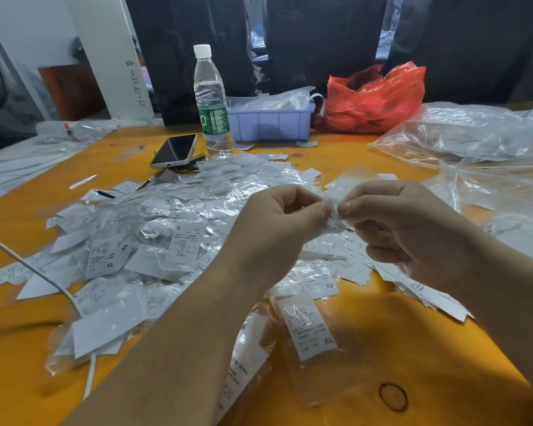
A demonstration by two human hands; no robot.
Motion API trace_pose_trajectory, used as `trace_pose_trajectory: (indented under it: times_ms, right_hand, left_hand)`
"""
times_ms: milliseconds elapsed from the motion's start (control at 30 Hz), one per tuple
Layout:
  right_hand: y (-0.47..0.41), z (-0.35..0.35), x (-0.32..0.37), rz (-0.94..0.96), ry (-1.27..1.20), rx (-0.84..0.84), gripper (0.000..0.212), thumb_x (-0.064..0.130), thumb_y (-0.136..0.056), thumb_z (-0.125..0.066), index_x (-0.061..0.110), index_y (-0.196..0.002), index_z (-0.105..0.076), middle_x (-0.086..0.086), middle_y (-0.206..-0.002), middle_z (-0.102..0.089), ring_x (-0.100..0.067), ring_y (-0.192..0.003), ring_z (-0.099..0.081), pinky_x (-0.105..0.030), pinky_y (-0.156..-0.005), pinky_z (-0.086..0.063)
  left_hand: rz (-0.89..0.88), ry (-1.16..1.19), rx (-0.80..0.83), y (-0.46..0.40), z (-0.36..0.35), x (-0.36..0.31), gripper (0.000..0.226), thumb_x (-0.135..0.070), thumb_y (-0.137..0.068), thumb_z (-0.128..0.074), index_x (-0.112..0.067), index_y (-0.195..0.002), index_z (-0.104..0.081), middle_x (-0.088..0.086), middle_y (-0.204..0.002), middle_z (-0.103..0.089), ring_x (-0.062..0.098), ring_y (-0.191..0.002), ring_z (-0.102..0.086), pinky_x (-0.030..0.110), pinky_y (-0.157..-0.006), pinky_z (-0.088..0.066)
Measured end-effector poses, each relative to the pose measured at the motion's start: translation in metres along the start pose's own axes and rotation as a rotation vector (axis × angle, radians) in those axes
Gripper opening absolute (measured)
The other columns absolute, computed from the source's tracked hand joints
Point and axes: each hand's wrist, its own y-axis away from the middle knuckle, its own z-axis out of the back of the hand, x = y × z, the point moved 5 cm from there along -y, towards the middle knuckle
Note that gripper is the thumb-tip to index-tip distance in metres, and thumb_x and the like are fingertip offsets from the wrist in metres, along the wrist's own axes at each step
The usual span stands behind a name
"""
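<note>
Both hands are raised just above the orange surface [413,364], near frame centre. The left hand [277,219] and right hand [403,222] meet thumb to thumb, and each grip is clamped on the same clear label sleeve [343,187], thumb and forefinger pinching it. The other fingers of both hands are curled in. The sleeve sits between the 2 thumbs, with its top edge sticking up toward 12 o'clock and a white printed part hanging out below toward 6 o'clock. Blur hides its print.

Under the hands, and spreading out to 9 o'clock, lies a pile of size labels [179,238], many in clear sleeves, with S, XS and XL readable. 1 sleeved XL label [311,327] lies apart from the pile at 6 o'clock of the hands. A dark ring [393,396] lies on the surface at 5 o'clock. A white cable [28,265] runs across the pile from 9 o'clock toward 7 o'clock.

At 11 o'clock a water bottle [211,99] stands upright with its cap on, and a phone [174,150] lies screen up just beside it on its 8 o'clock side. A purple bin [271,123] at 12 o'clock touches the bottle's 3 o'clock side and holds bagged stock. A red plastic bag [373,99] sits just beside the bin at 1 o'clock. Large clear bags [474,133] are heaped at 2 to 3 o'clock.
</note>
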Motion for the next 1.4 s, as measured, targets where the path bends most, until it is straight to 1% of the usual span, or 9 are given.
trace_pose_trajectory:
  times_ms: [233, 500, 633, 733, 867, 967, 1133, 1267, 1400]
  right_hand:
    - [0.0008, 0.0017, 0.0009, -0.013, -0.017, -0.079, 0.017, 0.007, -0.087, -0.063, -0.007, -0.097, -0.063, 0.006, -0.044, -0.037, -0.007, -0.038, -0.024, -0.018, -0.035, -0.024]
    - [0.0007, -0.0021, 0.0001, -0.006, -0.025, -0.022, 0.029, 0.011, -0.075, -0.071, -0.006, -0.097, -0.066, 0.003, -0.047, -0.03, -0.007, -0.038, -0.021, -0.018, -0.034, -0.022]
    - [0.0008, -0.0031, -0.0011, -0.029, -0.007, -0.037, 0.016, 0.008, -0.075, -0.073, 0.001, -0.089, -0.071, -0.005, -0.054, -0.027, -0.009, -0.039, -0.021, -0.018, -0.034, -0.024]
    - [0.0003, -0.0032, -0.0013, -0.03, -0.019, -0.031, 0.021, 0.011, -0.067, -0.074, 0.0, -0.085, -0.071, -0.006, -0.055, -0.029, -0.01, -0.038, -0.02, -0.019, -0.034, -0.022]
    - [0.0004, -0.0011, -0.0008, -0.016, -0.002, -0.065, 0.005, 0.004, -0.08, -0.07, 0.002, -0.082, -0.073, -0.005, -0.049, -0.037, -0.008, -0.037, -0.023, -0.019, -0.034, -0.024]
    - [0.0, 0.0019, -0.001, -0.001, -0.012, -0.108, 0.008, 0.005, -0.085, -0.066, 0.002, -0.081, -0.071, 0.0, -0.045, -0.038, -0.007, -0.035, -0.025, -0.017, -0.034, -0.025]
    - [0.0016, 0.0004, 0.0004, -0.009, -0.09, -0.109, 0.027, 0.016, -0.08, -0.069, 0.015, -0.054, -0.062, 0.003, -0.045, -0.033, -0.006, -0.035, -0.022, -0.015, -0.033, -0.023]
    - [0.0022, -0.0014, 0.0021, -0.015, -0.066, -0.048, 0.029, 0.011, -0.087, -0.064, 0.009, -0.06, -0.054, 0.003, -0.044, -0.032, -0.007, -0.036, -0.021, -0.016, -0.034, -0.022]
    - [0.0001, 0.001, 0.0024, -0.023, -0.071, -0.035, 0.045, 0.01, -0.088, -0.06, 0.02, -0.044, -0.054, -0.002, -0.047, -0.025, -0.011, -0.04, -0.016, -0.016, -0.035, -0.019]
  left_hand:
    - [-0.014, 0.053, -0.001, 0.0002, -0.0005, -0.0008, 0.011, -0.016, -0.089, -0.067, -0.006, -0.089, -0.07, -0.013, -0.057, -0.061, -0.003, -0.045, -0.052, 0.006, -0.046, -0.038]
    - [0.034, 0.088, -0.025, -0.0009, 0.0013, 0.0017, 0.012, -0.023, -0.09, -0.065, -0.013, -0.085, -0.069, -0.017, -0.049, -0.053, -0.002, -0.045, -0.048, 0.01, -0.046, -0.037]
    - [0.099, 0.135, -0.06, -0.0021, 0.0035, 0.0058, 0.015, -0.026, -0.091, -0.064, -0.017, -0.081, -0.07, -0.008, -0.056, -0.052, 0.004, -0.049, -0.042, 0.018, -0.045, -0.037]
    - [0.133, 0.142, -0.065, -0.0021, 0.0027, 0.0076, 0.014, -0.029, -0.09, -0.065, -0.019, -0.082, -0.071, -0.009, -0.066, -0.061, 0.001, -0.053, -0.049, 0.019, -0.047, -0.041]
    - [0.148, 0.196, -0.071, -0.0025, 0.0027, 0.009, 0.016, -0.028, -0.089, -0.066, -0.019, -0.077, -0.072, -0.007, -0.069, -0.065, 0.003, -0.057, -0.054, 0.022, -0.048, -0.043]
    - [0.138, 0.213, -0.079, -0.0023, 0.0031, 0.0079, 0.015, -0.028, -0.088, -0.066, -0.016, -0.08, -0.07, -0.004, -0.068, -0.065, 0.007, -0.055, -0.055, 0.023, -0.046, -0.044]
    - [0.133, 0.168, -0.078, -0.0015, 0.0033, 0.0065, 0.013, -0.024, -0.09, -0.066, -0.013, -0.083, -0.07, -0.009, -0.063, -0.064, 0.005, -0.053, -0.054, 0.021, -0.046, -0.044]
    - [0.147, 0.089, -0.026, -0.0005, 0.0007, 0.0066, 0.013, -0.027, -0.089, -0.067, -0.017, -0.082, -0.071, -0.012, -0.061, -0.064, 0.003, -0.052, -0.054, 0.019, -0.047, -0.044]
    - [0.146, 0.071, -0.005, -0.0016, 0.0005, 0.007, 0.012, -0.027, -0.087, -0.07, -0.018, -0.078, -0.07, -0.011, -0.059, -0.061, 0.004, -0.05, -0.05, 0.018, -0.048, -0.041]
